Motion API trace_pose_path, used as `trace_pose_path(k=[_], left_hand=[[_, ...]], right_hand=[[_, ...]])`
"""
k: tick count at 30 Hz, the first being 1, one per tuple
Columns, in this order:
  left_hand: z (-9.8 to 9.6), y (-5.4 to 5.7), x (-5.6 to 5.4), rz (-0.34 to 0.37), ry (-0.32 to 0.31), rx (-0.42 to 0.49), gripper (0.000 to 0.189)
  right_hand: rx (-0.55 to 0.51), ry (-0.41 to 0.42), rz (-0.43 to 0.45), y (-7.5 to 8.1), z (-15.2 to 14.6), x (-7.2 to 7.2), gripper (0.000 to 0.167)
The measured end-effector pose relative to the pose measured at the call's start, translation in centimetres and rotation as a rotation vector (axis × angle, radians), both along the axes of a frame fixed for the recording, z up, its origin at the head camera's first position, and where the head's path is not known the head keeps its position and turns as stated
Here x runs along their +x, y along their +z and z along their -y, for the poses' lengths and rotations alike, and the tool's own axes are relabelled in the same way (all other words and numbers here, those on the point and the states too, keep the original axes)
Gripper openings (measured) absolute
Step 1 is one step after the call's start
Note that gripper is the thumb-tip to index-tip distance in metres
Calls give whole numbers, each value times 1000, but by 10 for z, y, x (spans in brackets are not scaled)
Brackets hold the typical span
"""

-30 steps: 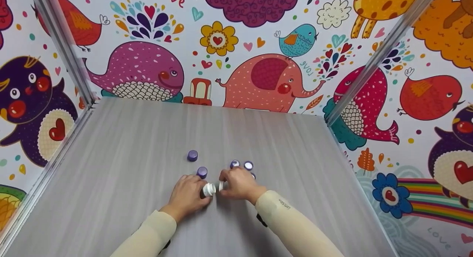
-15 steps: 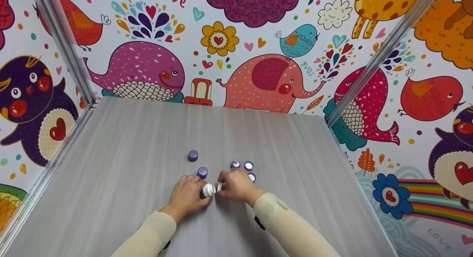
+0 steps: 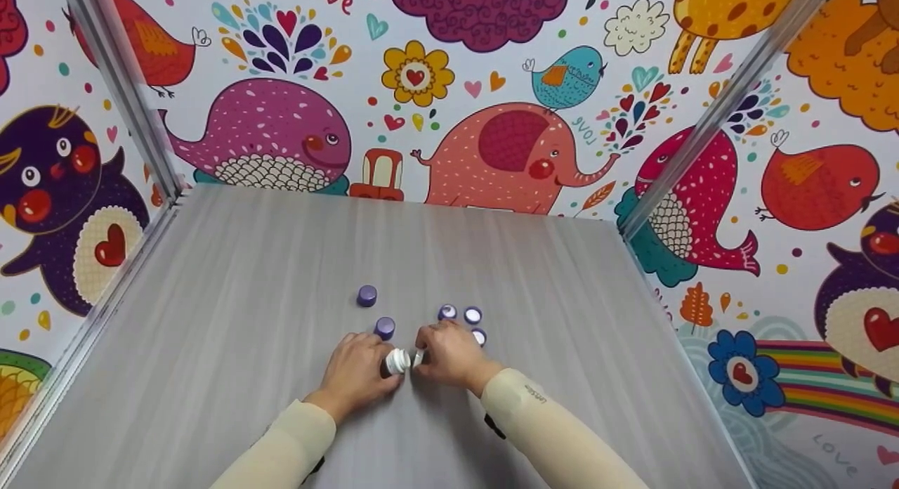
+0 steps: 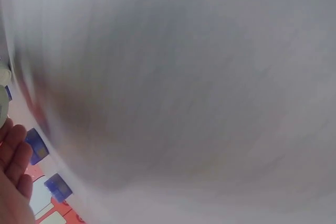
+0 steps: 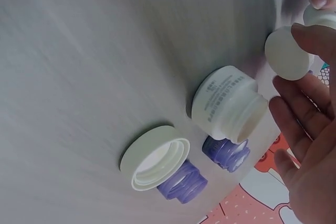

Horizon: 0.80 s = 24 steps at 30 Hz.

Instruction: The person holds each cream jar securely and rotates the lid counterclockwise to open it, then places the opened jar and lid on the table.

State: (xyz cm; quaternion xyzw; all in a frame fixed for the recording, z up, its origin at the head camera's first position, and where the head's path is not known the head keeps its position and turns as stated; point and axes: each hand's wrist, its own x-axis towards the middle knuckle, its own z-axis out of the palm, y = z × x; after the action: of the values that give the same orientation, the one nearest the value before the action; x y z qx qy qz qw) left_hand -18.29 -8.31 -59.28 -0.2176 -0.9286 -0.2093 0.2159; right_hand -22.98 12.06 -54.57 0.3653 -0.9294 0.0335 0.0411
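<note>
My left hand [image 3: 358,369] grips a small jar [image 3: 397,361] with a white threaded neck, tipped toward the right hand. Close to its mouth, my right hand [image 3: 453,352] pinches a thin white disc [image 5: 287,53] between thumb and fingers. Whether the disc is a lid or an inner seal cannot be told. In the right wrist view a white printed jar [image 5: 228,103] stands uncapped beside that hand, and a round white lid [image 5: 155,158] lies with its hollow side up. Two purple caps [image 3: 385,327] [image 3: 366,296] sit beyond the left hand.
Three purple pieces with white tops, one [image 3: 473,315] farthest back, stand just beyond the right hand. In the right wrist view, two purple ribbed pieces [image 5: 226,153] are near the jar and lid. Patterned walls [image 3: 484,159] and metal posts [image 3: 660,166] border the grey table [image 3: 281,264].
My right hand has shifted slightly down and left, uncovering more of the purple pieces behind it. The white disc has tilted a little. My left hand and its jar have barely moved.
</note>
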Motion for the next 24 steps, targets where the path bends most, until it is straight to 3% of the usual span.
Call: trace_pose_path(k=[14, 24], left_hand=[[0, 3, 0, -4, -2, -16, 33], [-1, 2, 2, 8, -4, -8, 32]], right_hand=[[37, 13, -17, 1, 0, -1, 33], [224, 0, -43, 6, 4, 1, 29]])
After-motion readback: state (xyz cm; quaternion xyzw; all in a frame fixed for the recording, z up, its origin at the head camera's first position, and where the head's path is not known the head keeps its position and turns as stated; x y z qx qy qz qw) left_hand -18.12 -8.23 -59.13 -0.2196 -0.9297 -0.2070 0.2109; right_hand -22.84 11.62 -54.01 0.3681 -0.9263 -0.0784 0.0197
